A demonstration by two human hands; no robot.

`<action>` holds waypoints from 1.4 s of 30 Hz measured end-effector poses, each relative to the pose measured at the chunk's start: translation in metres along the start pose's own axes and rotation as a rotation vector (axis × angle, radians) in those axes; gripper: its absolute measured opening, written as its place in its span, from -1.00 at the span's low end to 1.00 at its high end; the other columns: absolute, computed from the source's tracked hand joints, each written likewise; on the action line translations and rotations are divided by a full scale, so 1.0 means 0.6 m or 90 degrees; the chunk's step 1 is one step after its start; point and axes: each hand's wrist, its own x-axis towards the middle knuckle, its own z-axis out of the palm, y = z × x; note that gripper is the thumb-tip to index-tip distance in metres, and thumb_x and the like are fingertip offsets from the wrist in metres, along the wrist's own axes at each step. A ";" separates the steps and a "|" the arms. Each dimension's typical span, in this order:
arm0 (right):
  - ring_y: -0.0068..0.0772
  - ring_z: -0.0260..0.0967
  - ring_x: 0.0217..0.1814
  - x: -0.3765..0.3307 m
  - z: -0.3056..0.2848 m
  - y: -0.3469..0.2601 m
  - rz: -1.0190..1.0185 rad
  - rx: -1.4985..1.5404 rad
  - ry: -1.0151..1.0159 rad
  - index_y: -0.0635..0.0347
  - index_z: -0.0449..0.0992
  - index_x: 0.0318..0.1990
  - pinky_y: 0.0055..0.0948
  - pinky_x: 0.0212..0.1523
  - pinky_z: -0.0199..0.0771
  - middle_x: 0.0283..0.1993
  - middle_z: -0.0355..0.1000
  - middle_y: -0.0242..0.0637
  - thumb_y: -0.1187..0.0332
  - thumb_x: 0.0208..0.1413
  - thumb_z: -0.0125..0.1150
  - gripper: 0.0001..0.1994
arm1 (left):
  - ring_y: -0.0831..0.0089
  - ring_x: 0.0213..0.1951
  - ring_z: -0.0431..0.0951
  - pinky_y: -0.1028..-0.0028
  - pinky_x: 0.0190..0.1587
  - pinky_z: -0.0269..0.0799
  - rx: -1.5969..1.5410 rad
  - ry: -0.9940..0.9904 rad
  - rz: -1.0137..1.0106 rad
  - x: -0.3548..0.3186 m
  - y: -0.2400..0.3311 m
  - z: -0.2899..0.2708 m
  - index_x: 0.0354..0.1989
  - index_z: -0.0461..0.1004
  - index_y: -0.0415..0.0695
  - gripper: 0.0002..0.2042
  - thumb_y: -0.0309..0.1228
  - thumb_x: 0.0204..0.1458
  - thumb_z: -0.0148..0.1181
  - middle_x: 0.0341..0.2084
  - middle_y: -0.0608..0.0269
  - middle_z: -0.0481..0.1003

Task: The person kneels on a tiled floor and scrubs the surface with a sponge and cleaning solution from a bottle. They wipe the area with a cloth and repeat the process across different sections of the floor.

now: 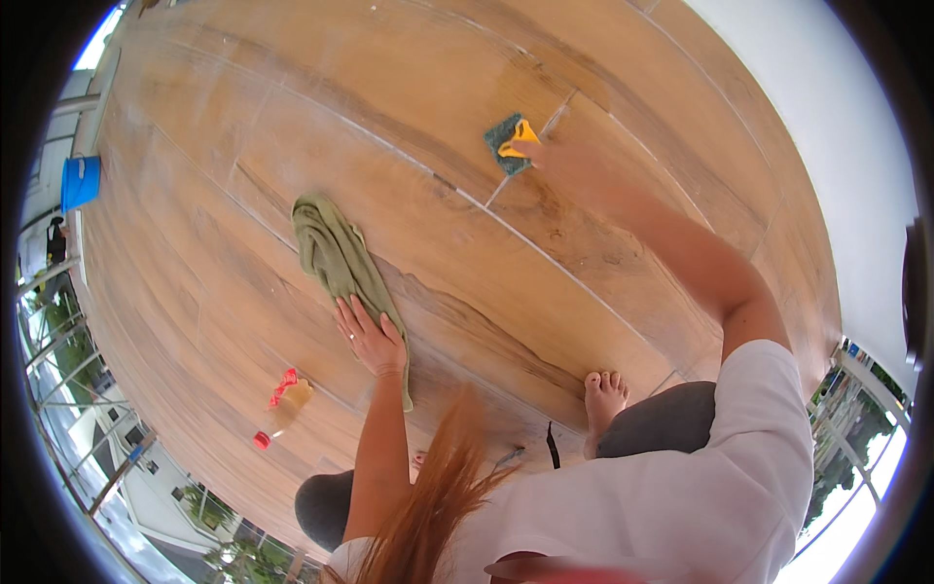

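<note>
My right hand reaches far out over the wood-look tiles and is closed on the yellow handle of a dark green scrubbing pad. The pad lies against the floor beside a light grout line, and the tile around it looks darker, as if wet. Closer to me, my left hand rests flat with its fingers apart on the lower part of a crumpled olive-green cloth. The cloth stretches away from that hand in a long bunched strip.
A clear plastic bottle with a red cap and red label lies on the floor left of my left arm. A blue bucket stands by the far left edge, near railings. A white wall borders the right. My bare foot is below.
</note>
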 end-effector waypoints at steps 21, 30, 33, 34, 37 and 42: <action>-0.25 0.38 -0.46 -0.039 -0.062 -0.100 0.072 -0.195 -0.201 -0.08 0.22 0.12 -0.27 -0.54 0.29 -0.51 0.34 -0.25 0.53 0.01 -0.10 -0.53 | 0.00 0.24 -0.08 0.09 0.22 -0.15 -0.007 -0.001 0.002 -0.003 -0.004 0.003 0.20 0.02 -0.20 -0.46 -0.23 0.04 -0.17 0.22 -0.04 -0.06; -0.35 0.25 -0.51 -0.012 -0.052 -0.123 0.191 -0.025 -0.258 -0.13 0.22 0.12 -0.34 -0.50 0.19 -0.51 0.29 -0.30 0.31 0.14 -0.18 -0.64 | 0.01 0.23 -0.06 0.09 0.22 -0.15 -0.004 0.000 -0.002 -0.005 -0.016 0.001 0.19 0.03 -0.20 -0.46 -0.23 0.04 -0.16 0.22 -0.05 -0.06; -0.24 0.32 -0.44 -0.167 -0.049 -0.022 0.031 -0.156 -0.278 -0.20 0.12 0.18 -0.32 -0.44 0.26 -0.46 0.34 -0.20 0.37 0.12 -0.12 -0.56 | 0.00 0.23 -0.06 0.09 0.22 -0.15 -0.015 0.000 -0.002 -0.001 -0.008 -0.004 0.20 0.03 -0.20 -0.46 -0.23 0.04 -0.16 0.22 -0.05 -0.06; -0.19 0.36 -0.40 -0.200 -0.046 0.012 0.069 -0.175 -0.302 -0.21 0.10 0.19 -0.31 -0.41 0.29 -0.44 0.36 -0.15 0.40 0.10 -0.09 -0.52 | -0.01 0.23 -0.06 0.09 0.22 -0.15 -0.011 0.003 0.001 0.002 -0.007 -0.004 0.20 0.02 -0.20 -0.46 -0.24 0.04 -0.16 0.22 -0.06 -0.06; -0.15 0.38 -0.34 -0.232 -0.049 0.013 0.093 -0.123 -0.245 -0.18 0.13 0.18 -0.31 -0.37 0.32 -0.37 0.39 -0.07 0.37 0.11 -0.09 -0.55 | -0.03 0.23 -0.07 0.09 0.22 -0.15 -0.009 -0.011 0.003 -0.006 -0.009 -0.003 0.20 0.02 -0.20 -0.46 -0.23 0.04 -0.16 0.21 -0.07 -0.06; -0.13 0.39 -0.44 -0.094 -0.083 -0.011 0.005 -0.188 -0.062 -0.15 0.16 0.15 -0.25 -0.49 0.31 -0.41 0.41 -0.12 0.35 0.11 -0.11 -0.59 | -0.04 0.22 -0.07 0.08 0.22 -0.16 -0.019 0.016 0.024 0.005 0.001 -0.004 0.20 0.00 -0.21 -0.45 -0.22 0.05 -0.16 0.21 -0.08 -0.06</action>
